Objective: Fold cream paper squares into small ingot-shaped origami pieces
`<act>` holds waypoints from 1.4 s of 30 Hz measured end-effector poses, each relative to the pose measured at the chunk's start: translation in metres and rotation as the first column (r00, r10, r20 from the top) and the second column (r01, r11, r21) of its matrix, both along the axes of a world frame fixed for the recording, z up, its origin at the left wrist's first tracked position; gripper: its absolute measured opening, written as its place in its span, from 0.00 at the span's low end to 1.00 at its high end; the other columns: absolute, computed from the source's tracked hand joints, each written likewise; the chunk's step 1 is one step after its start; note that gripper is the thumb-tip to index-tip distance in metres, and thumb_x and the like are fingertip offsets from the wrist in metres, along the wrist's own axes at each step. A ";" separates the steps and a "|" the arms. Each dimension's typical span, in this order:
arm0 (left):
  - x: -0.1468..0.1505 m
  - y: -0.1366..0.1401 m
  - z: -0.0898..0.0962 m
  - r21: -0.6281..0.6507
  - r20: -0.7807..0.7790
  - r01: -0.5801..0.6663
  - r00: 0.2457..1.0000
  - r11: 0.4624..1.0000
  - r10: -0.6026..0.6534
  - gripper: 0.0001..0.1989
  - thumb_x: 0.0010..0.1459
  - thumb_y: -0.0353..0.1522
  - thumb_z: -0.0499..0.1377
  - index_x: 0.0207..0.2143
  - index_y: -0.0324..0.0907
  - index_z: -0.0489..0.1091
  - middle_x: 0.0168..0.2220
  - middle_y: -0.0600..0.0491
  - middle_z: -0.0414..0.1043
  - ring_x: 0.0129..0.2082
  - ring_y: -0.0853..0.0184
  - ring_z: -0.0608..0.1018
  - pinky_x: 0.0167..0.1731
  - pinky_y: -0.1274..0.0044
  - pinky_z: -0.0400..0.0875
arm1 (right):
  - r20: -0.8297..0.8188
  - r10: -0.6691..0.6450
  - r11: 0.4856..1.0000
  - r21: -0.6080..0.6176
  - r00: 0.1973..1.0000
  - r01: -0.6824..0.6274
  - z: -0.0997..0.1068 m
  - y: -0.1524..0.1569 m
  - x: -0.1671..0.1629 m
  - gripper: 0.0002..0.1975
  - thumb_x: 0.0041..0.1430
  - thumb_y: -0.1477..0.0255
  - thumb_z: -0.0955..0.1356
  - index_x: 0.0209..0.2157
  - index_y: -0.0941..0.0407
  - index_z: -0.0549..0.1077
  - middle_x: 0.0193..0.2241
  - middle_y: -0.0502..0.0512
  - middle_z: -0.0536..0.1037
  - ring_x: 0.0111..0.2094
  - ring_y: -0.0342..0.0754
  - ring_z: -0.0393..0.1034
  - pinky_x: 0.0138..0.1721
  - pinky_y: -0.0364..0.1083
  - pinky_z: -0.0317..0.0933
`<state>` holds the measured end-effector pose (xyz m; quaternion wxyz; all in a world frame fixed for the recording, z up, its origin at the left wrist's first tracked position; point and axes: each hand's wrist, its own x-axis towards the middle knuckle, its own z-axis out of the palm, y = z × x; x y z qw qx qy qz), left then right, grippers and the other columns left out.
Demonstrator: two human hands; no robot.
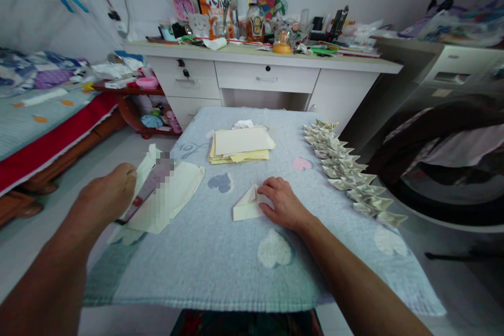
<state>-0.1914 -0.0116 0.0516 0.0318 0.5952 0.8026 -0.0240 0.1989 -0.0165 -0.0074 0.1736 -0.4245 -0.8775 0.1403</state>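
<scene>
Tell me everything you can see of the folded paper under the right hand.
The folded paper is off-white and creased, with a sloping peak above a straight band along its near edge. It lies on the pale blue cloth. The right hand rests on its right side, hiding that end.

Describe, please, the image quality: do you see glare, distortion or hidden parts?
Head view: soft light on the pale blue, heart-patterned cloth, no harsh glare there; head view: square pixel blocks cover part of the cream paper sheet beside the left hand; head view: wide-angle stretching near the right edge, around the grey front-loading washing machine.
</scene>
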 end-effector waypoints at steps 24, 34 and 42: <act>0.024 -0.005 -0.006 -0.115 -0.120 0.030 0.992 0.993 -0.044 0.27 0.61 0.46 0.39 0.53 0.41 0.62 0.38 0.40 0.76 0.34 0.53 0.78 0.30 0.70 0.68 | 0.006 -0.005 1.000 0.002 1.000 0.005 -0.001 0.000 0.000 0.16 0.56 0.71 0.68 0.47 0.57 0.71 0.43 0.59 0.68 0.43 0.52 0.59 0.47 0.51 0.53; 0.071 -0.019 -0.013 -0.076 -0.135 0.072 0.987 0.994 -0.082 0.20 0.61 0.38 0.42 0.50 0.40 0.62 0.49 0.39 0.70 0.42 0.49 0.76 0.33 0.63 0.70 | -0.001 -0.006 1.000 0.010 1.000 0.006 -0.001 -0.001 0.001 0.16 0.56 0.71 0.68 0.47 0.57 0.71 0.43 0.58 0.69 0.43 0.52 0.59 0.47 0.51 0.53; 0.079 -0.027 -0.032 0.040 -0.169 0.084 0.983 0.996 -0.076 0.21 0.62 0.40 0.43 0.49 0.37 0.63 0.46 0.38 0.69 0.46 0.48 0.71 0.39 0.64 0.67 | -0.008 -0.003 1.000 0.012 1.000 0.003 -0.003 -0.001 0.002 0.16 0.56 0.71 0.68 0.47 0.57 0.71 0.43 0.58 0.68 0.44 0.52 0.59 0.48 0.51 0.53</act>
